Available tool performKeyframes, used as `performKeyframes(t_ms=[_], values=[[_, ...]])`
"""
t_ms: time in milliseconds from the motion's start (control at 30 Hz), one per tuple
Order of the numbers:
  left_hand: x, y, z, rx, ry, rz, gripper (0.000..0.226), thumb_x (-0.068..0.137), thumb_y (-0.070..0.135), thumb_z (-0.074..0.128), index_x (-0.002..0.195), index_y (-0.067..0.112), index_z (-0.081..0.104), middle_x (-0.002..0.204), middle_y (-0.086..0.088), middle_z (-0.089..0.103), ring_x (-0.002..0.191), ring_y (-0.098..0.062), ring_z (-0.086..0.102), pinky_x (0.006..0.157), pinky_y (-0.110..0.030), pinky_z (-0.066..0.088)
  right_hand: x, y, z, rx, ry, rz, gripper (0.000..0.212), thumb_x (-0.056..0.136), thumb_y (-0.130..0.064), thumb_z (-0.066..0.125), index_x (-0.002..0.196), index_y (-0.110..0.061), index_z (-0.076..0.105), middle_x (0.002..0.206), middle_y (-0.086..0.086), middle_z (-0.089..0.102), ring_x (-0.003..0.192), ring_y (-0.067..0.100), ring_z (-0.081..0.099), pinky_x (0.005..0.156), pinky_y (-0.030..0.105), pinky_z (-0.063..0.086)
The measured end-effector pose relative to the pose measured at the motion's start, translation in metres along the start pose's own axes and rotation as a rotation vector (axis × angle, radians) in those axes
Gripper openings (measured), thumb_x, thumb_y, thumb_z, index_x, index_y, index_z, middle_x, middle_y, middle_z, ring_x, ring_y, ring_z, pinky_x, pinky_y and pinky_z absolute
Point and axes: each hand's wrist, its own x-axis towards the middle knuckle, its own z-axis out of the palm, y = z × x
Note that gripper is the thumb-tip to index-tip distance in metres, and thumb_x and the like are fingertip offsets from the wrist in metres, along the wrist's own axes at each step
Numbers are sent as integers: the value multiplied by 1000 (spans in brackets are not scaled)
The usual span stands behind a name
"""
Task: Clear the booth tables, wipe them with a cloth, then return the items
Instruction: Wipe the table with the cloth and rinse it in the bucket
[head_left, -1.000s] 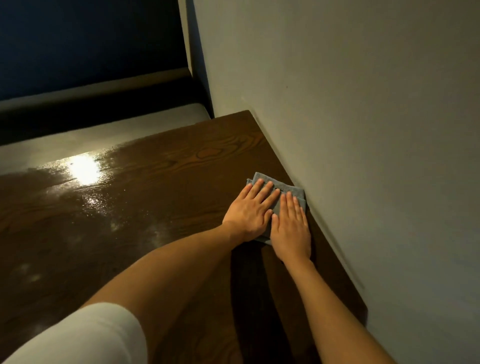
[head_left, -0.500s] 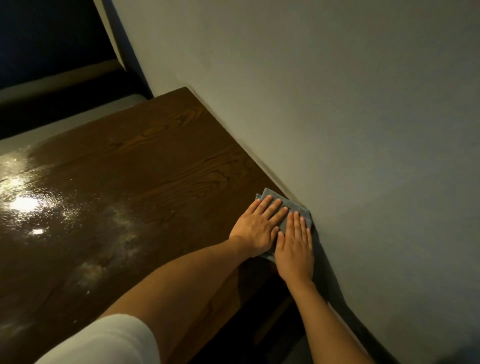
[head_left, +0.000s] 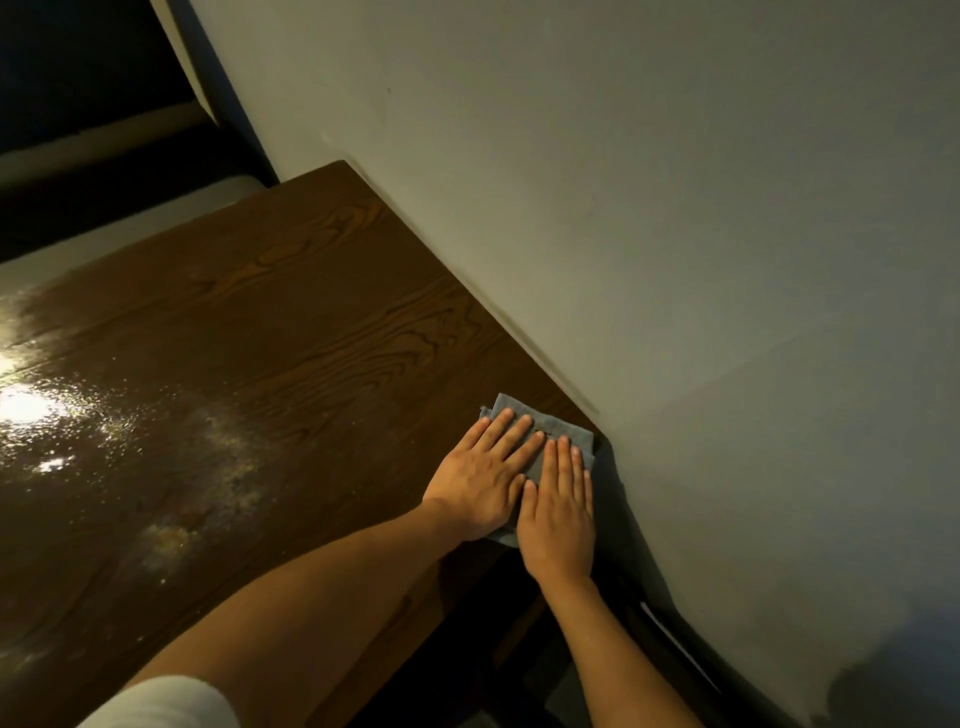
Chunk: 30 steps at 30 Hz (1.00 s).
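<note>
A folded grey cloth (head_left: 561, 428) lies flat on the dark wooden booth table (head_left: 291, 364), at its near right corner beside the wall. My left hand (head_left: 483, 478) presses on the cloth with straight, spread fingers. My right hand (head_left: 558, 512) lies flat next to it, fingers straight, covering the cloth's right part. Most of the cloth is hidden under both palms. The tabletop shines wet on the left, with pale smears across its middle.
A plain grey wall (head_left: 675, 234) runs along the table's right edge. A booth seat (head_left: 124, 228) with a dark backrest stands beyond the far edge. Below the near edge is dark floor space.
Both hands have slid the cloth toward me along the wall, from the table's middle right to its near right corner. The hands keep the same flat pose.
</note>
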Motion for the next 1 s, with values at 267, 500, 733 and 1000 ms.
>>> performKeyframes(t_ms=[267,500,733,1000], values=[[48,-15,-23,55,32,-46,58,108,43,12,161,28,-6,169,1,-11,153,-20,-20,123,-39,-14,61,5,-15,-68,-2,-79,67,93,-48,-12,153,-17,-7,167,6,4,151,16,-5,122,35,-6],[50,-67,-39,39,88,-168,58,107,44,13,161,29,-5,169,1,-9,153,-20,-19,125,-41,-12,109,-38,-24,-117,-38,-264,69,95,-46,-11,156,-14,-5,167,7,3,154,19,-2,121,36,-8],[65,-157,-78,40,151,-337,59,107,43,17,161,28,-1,170,0,-3,155,-21,-12,126,-41,-6,192,-123,-33,-110,-32,-414,61,107,-40,18,159,-11,2,167,8,5,154,20,1,124,37,-1],[78,-239,-106,15,201,-434,58,107,44,17,161,29,2,169,1,-2,155,-20,-11,126,-40,-6,256,-196,-35,-108,-39,-517,61,107,-40,17,159,-12,0,168,8,3,155,20,0,126,38,0]])
